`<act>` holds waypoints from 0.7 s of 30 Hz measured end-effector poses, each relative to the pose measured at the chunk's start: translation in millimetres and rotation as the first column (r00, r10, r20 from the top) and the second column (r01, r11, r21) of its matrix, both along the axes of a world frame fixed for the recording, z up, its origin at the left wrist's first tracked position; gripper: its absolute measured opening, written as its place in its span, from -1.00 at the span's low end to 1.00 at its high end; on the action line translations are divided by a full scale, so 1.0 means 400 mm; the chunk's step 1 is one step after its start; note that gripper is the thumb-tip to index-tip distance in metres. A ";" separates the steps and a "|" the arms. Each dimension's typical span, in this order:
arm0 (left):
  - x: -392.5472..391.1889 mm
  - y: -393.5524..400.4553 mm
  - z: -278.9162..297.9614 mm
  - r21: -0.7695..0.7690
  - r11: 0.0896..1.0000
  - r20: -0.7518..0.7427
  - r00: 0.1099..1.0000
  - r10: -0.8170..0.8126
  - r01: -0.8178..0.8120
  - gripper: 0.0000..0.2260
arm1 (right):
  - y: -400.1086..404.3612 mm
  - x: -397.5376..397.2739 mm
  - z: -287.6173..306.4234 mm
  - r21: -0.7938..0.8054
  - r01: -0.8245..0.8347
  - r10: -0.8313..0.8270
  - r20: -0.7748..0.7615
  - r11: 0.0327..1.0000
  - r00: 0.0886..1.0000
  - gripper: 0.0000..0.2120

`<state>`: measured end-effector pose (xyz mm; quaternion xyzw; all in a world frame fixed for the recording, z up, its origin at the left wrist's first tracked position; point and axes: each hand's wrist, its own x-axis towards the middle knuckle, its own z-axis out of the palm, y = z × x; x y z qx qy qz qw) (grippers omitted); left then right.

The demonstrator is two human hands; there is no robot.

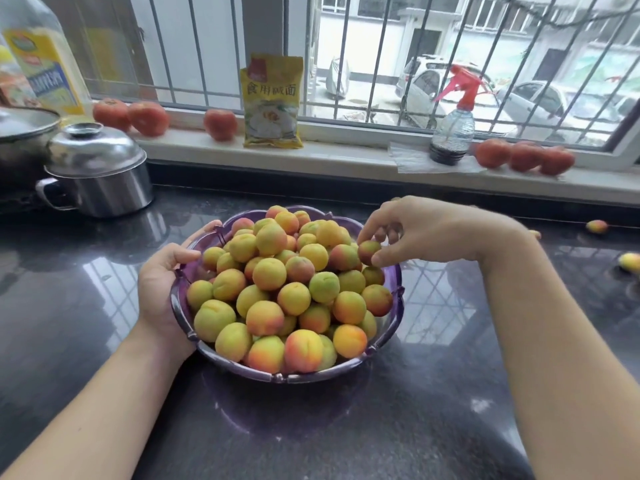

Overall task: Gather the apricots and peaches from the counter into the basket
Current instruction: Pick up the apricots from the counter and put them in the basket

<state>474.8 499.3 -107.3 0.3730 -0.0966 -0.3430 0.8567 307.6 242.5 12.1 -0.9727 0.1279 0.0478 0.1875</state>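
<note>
A purple plastic basket (388,327) heaped with several yellow-orange apricots and peaches sits in the middle of the dark counter. My left hand (162,285) grips the basket's left rim, thumb over the edge. My right hand (415,230) hovers over the basket's right side and pinches one reddish apricot (367,251) between thumb and fingertips, just above the pile. Two loose fruits lie on the counter at the far right, one (596,226) near the wall and one (629,261) at the frame's edge. A third is partly hidden behind my right wrist (536,233).
A lidded steel pot (97,168) stands at the back left beside a larger pan. The windowsill holds tomatoes (149,117), a yellow packet (272,102), a spray bottle (452,129) and an oil bottle (41,53). The glossy counter (311,427) stretches in front.
</note>
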 end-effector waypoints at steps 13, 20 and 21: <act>-0.017 -0.009 0.003 0.013 0.999 -0.021 0.999 0.041 -0.040 -0.25 | -0.013 0.014 -0.016 -0.069 0.010 -0.010 0.012 0.998 1.000 -0.81; -0.027 -0.010 0.014 0.025 0.997 -0.053 0.996 0.072 -0.071 -0.27 | -0.074 -0.013 -0.008 0.292 0.128 -0.194 0.209 0.948 0.958 -0.86; -0.026 -0.009 0.014 0.022 0.997 -0.056 0.996 0.072 -0.071 -0.27 | -0.106 -0.009 -0.022 0.371 0.217 -0.342 0.313 0.903 0.886 -0.87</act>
